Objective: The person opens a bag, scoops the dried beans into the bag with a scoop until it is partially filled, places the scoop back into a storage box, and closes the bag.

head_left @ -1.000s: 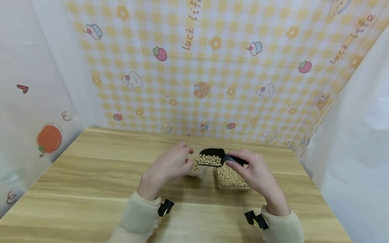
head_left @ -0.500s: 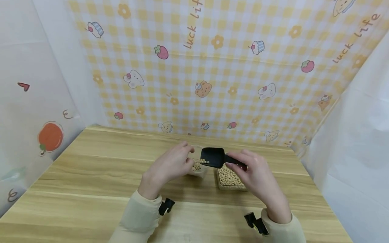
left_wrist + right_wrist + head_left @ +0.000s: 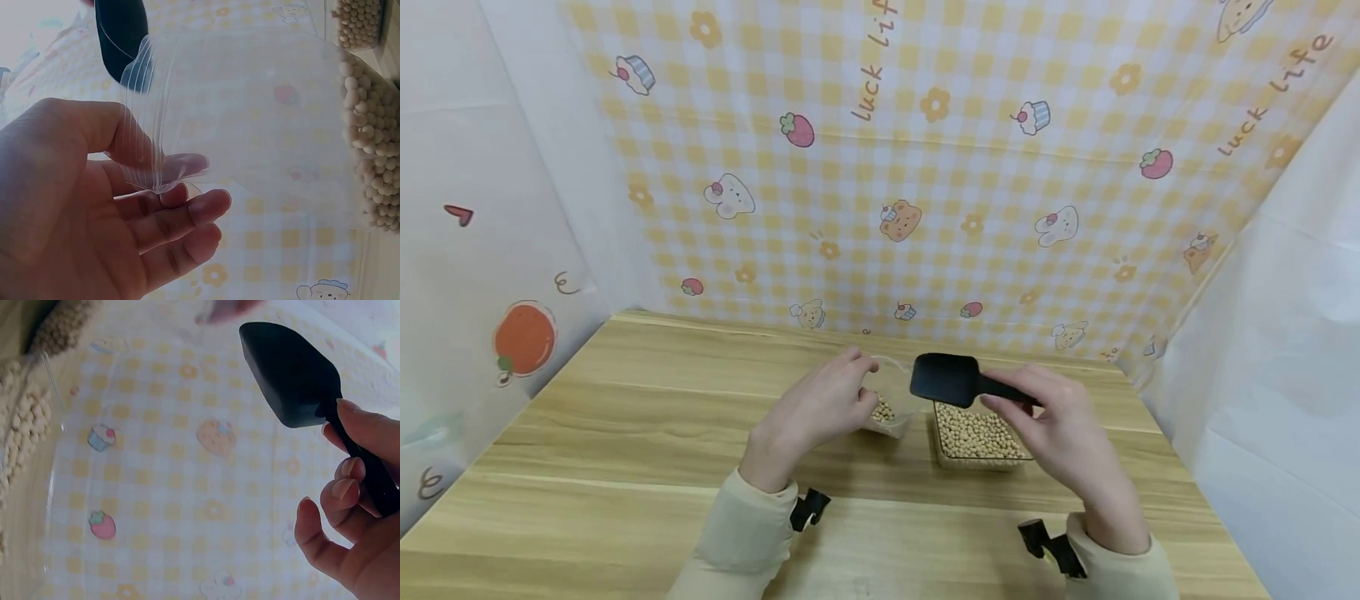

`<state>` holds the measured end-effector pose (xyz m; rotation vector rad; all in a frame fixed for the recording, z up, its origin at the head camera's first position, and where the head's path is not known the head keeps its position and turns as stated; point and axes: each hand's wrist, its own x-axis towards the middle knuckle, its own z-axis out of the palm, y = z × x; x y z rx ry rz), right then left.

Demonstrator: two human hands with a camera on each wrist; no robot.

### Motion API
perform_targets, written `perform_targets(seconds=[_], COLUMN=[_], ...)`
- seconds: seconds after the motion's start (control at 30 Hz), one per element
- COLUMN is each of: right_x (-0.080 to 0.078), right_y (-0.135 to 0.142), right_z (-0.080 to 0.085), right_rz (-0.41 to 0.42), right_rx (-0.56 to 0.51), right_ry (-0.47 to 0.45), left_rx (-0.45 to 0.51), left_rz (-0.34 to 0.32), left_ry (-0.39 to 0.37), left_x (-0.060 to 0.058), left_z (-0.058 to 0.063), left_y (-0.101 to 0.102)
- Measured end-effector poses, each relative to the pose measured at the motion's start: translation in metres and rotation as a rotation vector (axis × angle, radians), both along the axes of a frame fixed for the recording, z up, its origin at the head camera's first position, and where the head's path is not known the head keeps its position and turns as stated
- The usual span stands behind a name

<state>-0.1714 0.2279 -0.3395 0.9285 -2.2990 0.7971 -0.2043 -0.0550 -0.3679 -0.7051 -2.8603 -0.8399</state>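
Observation:
My left hand pinches the ribbed rim of a clear plastic cup between thumb and fingers. Pale round beans, like soybeans, cover the cup's bottom. My right hand grips the handle of a black scoop, whose blade is held in the air just right of the cup's mouth. No beans show on the scoop in the head view. Beneath the scoop and right hand stands a clear rectangular box full of the same beans. The left hand hides the cup's left side in the head view.
Everything stands on a wood-grain table. A yellow checked cloth with cartoon prints hangs behind it, and white sheets hang at both sides. Each sleeve cuff has a black wrist mount beside it.
The scoop was heaped with beans, then tipped until few were left at its edge, and now shows none. The right hand has shifted right with it; the left hand has stayed at the cup.

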Motion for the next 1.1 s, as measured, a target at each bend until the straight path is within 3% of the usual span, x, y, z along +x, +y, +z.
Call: perform_targets(seconds=[0.3, 0.37, 0.5, 0.6, 0.83, 1.1], right_x=[0.007, 0.006, 0.002, -0.003, -0.012, -0.025], right_y=[0.045, 0.052, 0.061, 0.064, 0.061, 0.064], right_z=[0.014, 0.012, 0.009, 0.004, -0.006, -0.018], right_rz=[-0.164, -0.191, -0.213, -0.221, -0.267, -0.263], right_rx=[0.151, 0.207, 0.354, 0.428, 0.474, 0.482], right_ry=[0.001, -0.059, -0.29, -0.414, -0.48, -0.528], left_rx=[-0.005, -0.004, 0.001, 0.001, 0.0, 0.001], left_rz=[0.001, 0.0, -0.002, 0.0, -0.006, -0.01], left_ry=[0.007, 0.007, -0.002, -0.003, 0.0, -0.006], left_x=[0.0, 0.0, 0.0, 0.0, 0.001, 0.001], left_z=[0.0, 0.0, 0.0, 0.0, 0.0, 0.0], left_y=[0.0, 0.0, 0.001, 0.001, 0.0, 0.0])
